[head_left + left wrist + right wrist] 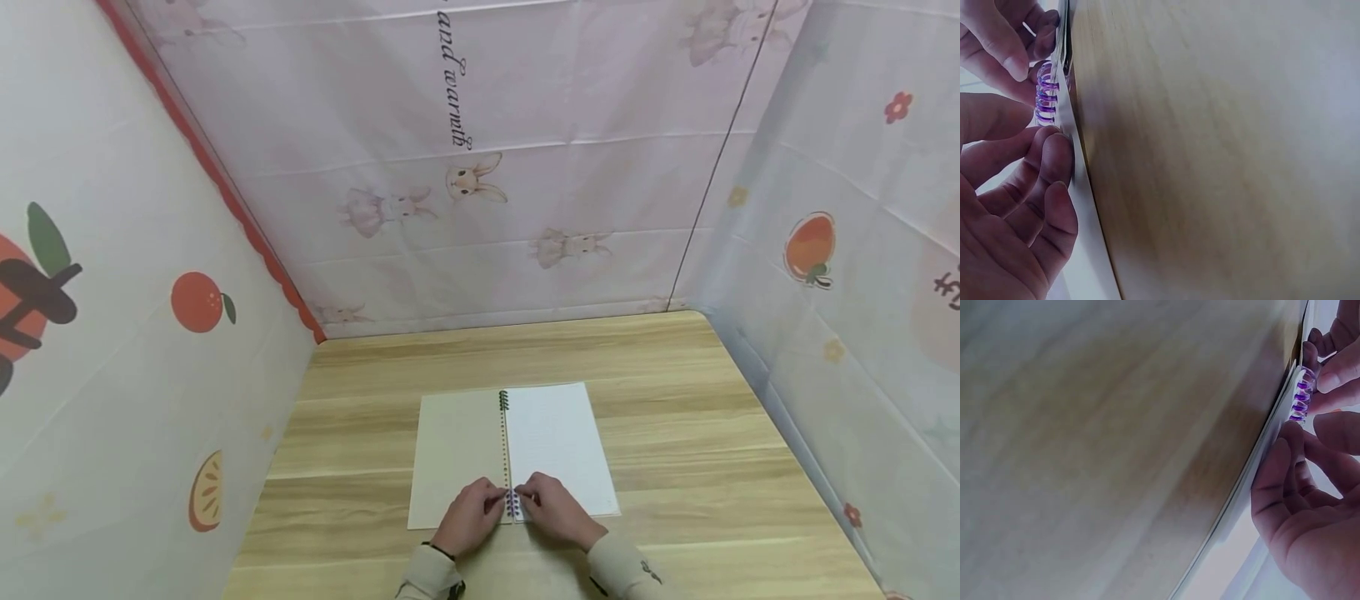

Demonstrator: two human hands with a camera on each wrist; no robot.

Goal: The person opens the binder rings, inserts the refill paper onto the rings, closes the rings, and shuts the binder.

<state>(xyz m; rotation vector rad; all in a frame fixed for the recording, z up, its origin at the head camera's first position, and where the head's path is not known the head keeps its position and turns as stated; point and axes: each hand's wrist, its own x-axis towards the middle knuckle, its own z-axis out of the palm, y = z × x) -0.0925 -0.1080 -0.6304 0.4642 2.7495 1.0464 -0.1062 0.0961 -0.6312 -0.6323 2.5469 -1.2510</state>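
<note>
An open notebook lies on the table, with a plain beige cover (pixel 456 454) on the left and white lined pages (pixel 555 442) on the right. Dark green binding rings (pixel 504 400) sit at the top of its spine; bare punched holes run down the middle. At the bottom of the spine is a short strip of clear purple binding rings (pixel 1047 103). My left hand (pixel 472 512) pinches one end of this strip between thumb and fingers. From the other side, my right hand (pixel 557 508) pinches it too, fingertips close to the left ones.
The wood-grain table (pixel 675 433) extends around the notebook on all sides. Printed cloth walls stand at the left (pixel 135 375), the back (pixel 480 275) and the right (pixel 847 375).
</note>
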